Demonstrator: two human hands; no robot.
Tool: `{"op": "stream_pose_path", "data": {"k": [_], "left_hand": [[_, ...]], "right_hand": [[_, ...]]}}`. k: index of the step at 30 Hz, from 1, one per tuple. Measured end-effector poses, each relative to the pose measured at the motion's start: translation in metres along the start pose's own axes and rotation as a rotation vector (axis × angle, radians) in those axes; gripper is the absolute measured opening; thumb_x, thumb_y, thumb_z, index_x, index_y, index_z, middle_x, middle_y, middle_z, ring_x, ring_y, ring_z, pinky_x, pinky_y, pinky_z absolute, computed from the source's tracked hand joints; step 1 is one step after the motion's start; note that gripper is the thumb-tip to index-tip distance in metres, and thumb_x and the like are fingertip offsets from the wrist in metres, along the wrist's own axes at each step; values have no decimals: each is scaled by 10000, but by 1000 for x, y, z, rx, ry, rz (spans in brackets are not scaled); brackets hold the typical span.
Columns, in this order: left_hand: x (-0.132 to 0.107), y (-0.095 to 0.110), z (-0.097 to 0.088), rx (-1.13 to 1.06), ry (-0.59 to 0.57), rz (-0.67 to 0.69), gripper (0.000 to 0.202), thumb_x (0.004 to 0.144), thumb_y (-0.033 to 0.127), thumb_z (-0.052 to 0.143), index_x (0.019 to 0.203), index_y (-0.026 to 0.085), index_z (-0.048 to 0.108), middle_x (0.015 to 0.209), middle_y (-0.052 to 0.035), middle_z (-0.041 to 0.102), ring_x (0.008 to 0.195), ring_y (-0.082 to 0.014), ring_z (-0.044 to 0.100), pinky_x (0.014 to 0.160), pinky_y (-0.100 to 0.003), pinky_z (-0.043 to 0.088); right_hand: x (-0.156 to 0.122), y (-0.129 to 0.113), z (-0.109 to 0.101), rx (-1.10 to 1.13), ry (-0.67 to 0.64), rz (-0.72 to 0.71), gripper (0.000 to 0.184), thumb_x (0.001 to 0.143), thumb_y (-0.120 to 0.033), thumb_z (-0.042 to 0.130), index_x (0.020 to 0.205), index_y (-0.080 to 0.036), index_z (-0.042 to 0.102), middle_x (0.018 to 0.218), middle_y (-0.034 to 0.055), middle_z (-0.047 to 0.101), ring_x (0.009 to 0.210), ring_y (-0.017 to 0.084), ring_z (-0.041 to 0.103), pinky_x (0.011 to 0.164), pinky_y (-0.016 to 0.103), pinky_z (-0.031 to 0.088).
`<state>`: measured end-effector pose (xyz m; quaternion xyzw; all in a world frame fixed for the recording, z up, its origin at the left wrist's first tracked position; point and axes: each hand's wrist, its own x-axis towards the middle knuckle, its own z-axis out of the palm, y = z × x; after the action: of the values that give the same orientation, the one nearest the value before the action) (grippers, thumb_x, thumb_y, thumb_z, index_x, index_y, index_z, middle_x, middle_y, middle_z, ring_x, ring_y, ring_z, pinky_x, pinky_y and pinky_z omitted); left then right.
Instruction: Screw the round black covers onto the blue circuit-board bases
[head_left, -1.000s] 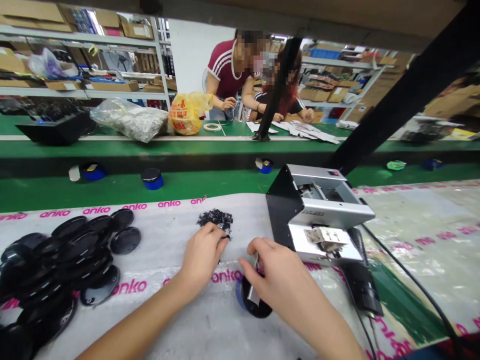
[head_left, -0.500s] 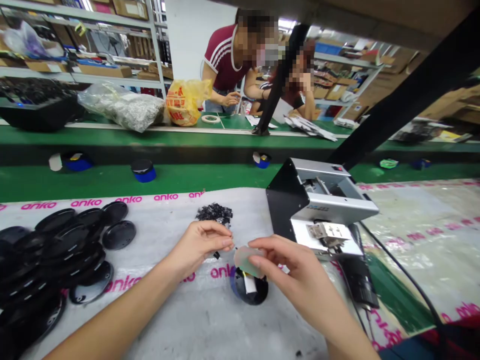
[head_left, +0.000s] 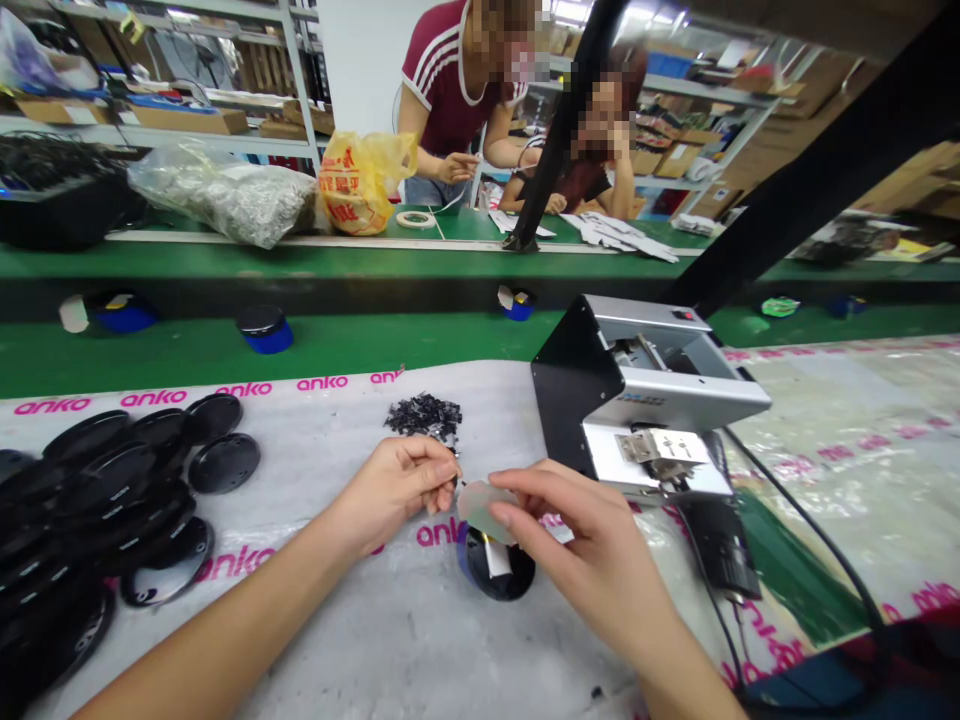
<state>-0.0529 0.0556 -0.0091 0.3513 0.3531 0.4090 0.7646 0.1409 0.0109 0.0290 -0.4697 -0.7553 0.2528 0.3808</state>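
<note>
My right hand [head_left: 581, 540] pinches a small pale translucent disc [head_left: 480, 506] between thumb and fingers, held just above a black round base with a blue rim [head_left: 495, 568] that lies on the plastic sheet. My left hand [head_left: 397, 485] is closed in a pinch on a tiny black part at the disc's left edge. A little heap of small black parts [head_left: 421, 416] lies just beyond my left hand.
Several black round lids [head_left: 112, 500] are piled at the left. A silver and black label dispenser [head_left: 645, 400] stands at the right with a cable trailing toward me. Blue-rimmed pieces [head_left: 262, 328] sit on the green belt. Two people work at the far table.
My right hand lifted the pale disc off the black base. My left hand left the heap of small parts and came to the disc with a tiny black part.
</note>
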Motion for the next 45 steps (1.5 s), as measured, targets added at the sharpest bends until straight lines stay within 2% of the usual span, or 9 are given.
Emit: {"op": "stream_pose_path", "data": {"k": [9, 22, 26, 30, 35, 38, 40, 42, 45], "left_hand": [[-1, 0, 0, 65, -48, -1, 368, 654, 440, 861, 673, 127, 668, 519, 19, 623, 470, -68, 525, 472, -181, 411], [-2, -2, -2, 128, -86, 29, 375, 703, 483, 801, 686, 140, 649, 553, 15, 605, 480, -81, 504, 466, -202, 396], [-4, 1, -1, 209, -81, 60, 265, 770, 379, 764, 702, 141, 671, 577, 16, 620, 520, -89, 529, 520, -211, 424], [-7, 6, 7, 282, -30, 87, 121, 808, 236, 725, 732, 145, 702, 603, 25, 633, 557, -86, 545, 565, -200, 436], [-10, 0, 12, 235, -16, 65, 119, 787, 268, 741, 794, 150, 726, 609, 21, 644, 554, -95, 560, 554, -208, 440], [-11, -4, 15, 154, 9, 45, 200, 736, 285, 788, 879, 151, 746, 663, 7, 671, 605, -99, 582, 603, -213, 458], [-14, -5, 20, 106, 61, 27, 198, 721, 285, 803, 851, 145, 754, 701, -8, 691, 641, -101, 591, 634, -215, 467], [-17, -4, 26, 62, 97, -1, 183, 695, 272, 826, 808, 145, 761, 705, -12, 702, 654, -104, 597, 646, -215, 473], [-22, -2, 33, 28, 69, -23, 159, 680, 259, 840, 783, 158, 771, 683, -5, 707, 648, -109, 607, 651, -221, 484]], "right_hand": [[-3, 2, 4, 23, 25, -13, 124, 907, -203, 631, 1005, -220, 705, 734, -1, 619, 634, 121, 588, 537, 223, 465], [-1, 1, 5, 49, 12, 59, 116, 891, -208, 641, 969, -225, 725, 724, 0, 624, 628, 125, 591, 534, 224, 474], [-2, -1, 6, 1, 18, 34, 111, 897, -197, 639, 970, -214, 720, 735, 1, 625, 632, 115, 591, 520, 206, 469], [-3, -5, 5, -59, 25, 26, 128, 913, -180, 611, 988, -203, 713, 778, 20, 633, 634, 111, 589, 435, 180, 432], [-4, -3, 1, -115, 67, 35, 90, 906, -215, 633, 950, -216, 713, 770, 18, 655, 630, 123, 612, 419, 187, 442], [-9, -1, -1, -233, 102, -38, 100, 912, -232, 629, 994, -212, 683, 842, 38, 671, 679, 146, 639, 493, 221, 508], [-13, -2, -2, -355, 84, -132, 201, 918, -248, 624, 1113, -205, 639, 967, 77, 673, 801, 188, 662, 618, 277, 564], [-16, -4, -3, -485, 67, -206, 321, 920, -241, 618, 1235, -189, 580, 1052, 110, 661, 913, 229, 652, 730, 342, 577], [-16, -5, -4, -604, 15, -272, 407, 929, -198, 592, 1330, -181, 526, 1060, 117, 662, 942, 248, 630, 782, 402, 566]]}}
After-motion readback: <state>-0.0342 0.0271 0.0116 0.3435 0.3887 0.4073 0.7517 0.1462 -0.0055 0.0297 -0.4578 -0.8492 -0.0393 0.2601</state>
